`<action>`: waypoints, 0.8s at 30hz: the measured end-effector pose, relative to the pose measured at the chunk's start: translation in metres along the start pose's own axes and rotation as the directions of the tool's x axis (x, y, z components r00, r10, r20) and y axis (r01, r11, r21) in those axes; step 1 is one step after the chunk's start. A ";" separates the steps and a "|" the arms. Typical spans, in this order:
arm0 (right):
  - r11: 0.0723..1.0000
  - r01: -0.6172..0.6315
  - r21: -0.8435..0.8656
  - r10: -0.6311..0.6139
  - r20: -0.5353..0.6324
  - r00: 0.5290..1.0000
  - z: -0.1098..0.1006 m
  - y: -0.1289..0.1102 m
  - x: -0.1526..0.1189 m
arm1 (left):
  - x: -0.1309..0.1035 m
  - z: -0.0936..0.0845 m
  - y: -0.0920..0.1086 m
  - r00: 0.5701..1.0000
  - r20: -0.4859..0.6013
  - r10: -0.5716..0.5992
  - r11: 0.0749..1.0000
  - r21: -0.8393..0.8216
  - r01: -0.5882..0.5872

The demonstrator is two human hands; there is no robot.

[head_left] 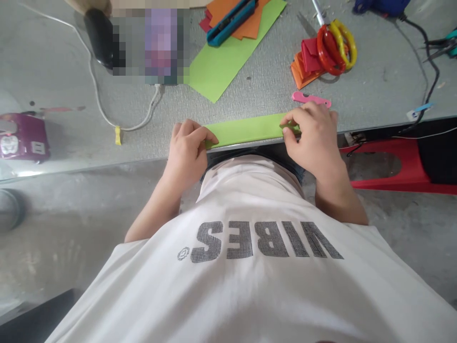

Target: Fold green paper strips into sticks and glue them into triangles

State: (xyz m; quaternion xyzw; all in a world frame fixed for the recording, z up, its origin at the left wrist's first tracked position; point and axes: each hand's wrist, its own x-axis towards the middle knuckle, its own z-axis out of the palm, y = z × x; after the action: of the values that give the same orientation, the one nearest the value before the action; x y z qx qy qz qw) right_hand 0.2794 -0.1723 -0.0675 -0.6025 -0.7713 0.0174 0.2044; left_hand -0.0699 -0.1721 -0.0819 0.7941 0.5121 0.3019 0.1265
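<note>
A long folded strip of light green paper [246, 129] lies along the near edge of the table. My left hand [188, 145] grips its left end, thumb and index finger pressed onto the paper. At the other end, my right hand [311, 136] pinches the strip between thumb and fingers, with the corner bent up a little. A pink folding cutter or blade handle [312, 99] lies just beyond my right knuckles. The ends of the strip are partly hidden under my fingers.
Beyond lie a green sheet [217, 71], a teal utility knife [230, 23], orange paper [255, 27], red-and-yellow scissors [335, 47] over folded red and orange papers [303, 71]. A white cable [93, 81] and purple box [24, 137] are left; a red stool [392, 164] is right.
</note>
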 end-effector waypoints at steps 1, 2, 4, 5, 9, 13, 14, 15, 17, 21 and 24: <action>1.000 0.010 -0.018 -0.010 -0.014 1.000 0.001 -0.002 -0.001 | -0.003 0.003 -0.001 0.999 -0.036 -0.013 0.999 0.035 0.014; 0.999 0.023 -0.030 -0.024 -0.023 0.999 0.001 -0.005 -0.002 | -0.007 0.007 -0.002 0.997 -0.079 -0.024 0.997 0.077 0.030; 0.997 0.062 -0.039 -0.063 -0.024 0.998 0.003 -0.011 -0.004 | -0.015 0.014 -0.004 0.987 -0.159 -0.028 0.986 0.157 0.054; 0.996 0.084 -0.038 -0.084 -0.019 0.996 0.005 -0.014 -0.005 | -0.020 0.018 -0.004 0.982 -0.190 -0.016 0.981 0.188 0.052; 0.991 0.116 -0.062 -0.117 -0.023 0.993 0.018 -0.022 -0.011 | -0.035 0.027 -0.001 0.975 -0.210 0.073 0.969 0.246 -0.019; 0.989 0.113 -0.097 -0.121 -0.087 0.989 0.031 -0.031 -0.019 | -0.043 0.038 0.010 0.975 -0.178 0.133 0.967 0.239 -0.088; 0.987 0.123 -0.100 -0.133 -0.101 0.986 0.034 -0.035 -0.022 | -0.043 0.043 0.013 0.973 -0.174 0.151 0.960 0.262 -0.103; 0.985 0.142 -0.100 -0.152 -0.109 0.982 0.037 -0.039 -0.024 | -0.044 0.048 0.016 0.970 -0.172 0.171 0.949 0.293 -0.115; 0.975 0.205 -0.088 -0.214 -0.105 0.971 0.043 -0.049 -0.028 | -0.045 0.059 0.021 0.966 -0.173 0.192 0.932 0.339 -0.125; 0.938 0.347 -0.010 -0.347 -0.052 0.936 0.054 -0.064 -0.032 | -0.046 0.077 0.026 0.972 -0.183 0.150 0.956 0.279 -0.095; 0.942 0.330 0.063 -0.332 0.015 0.943 0.058 -0.067 -0.034 | -0.048 0.083 0.022 0.970 -0.202 0.136 0.959 0.271 -0.078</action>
State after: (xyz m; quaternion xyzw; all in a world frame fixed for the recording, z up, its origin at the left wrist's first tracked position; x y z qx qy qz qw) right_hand 0.2047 -0.2096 -0.1120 -0.4578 -0.8632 0.0135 0.2123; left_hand -0.0173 -0.2156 -0.1523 0.7925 0.5142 0.3236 -0.0527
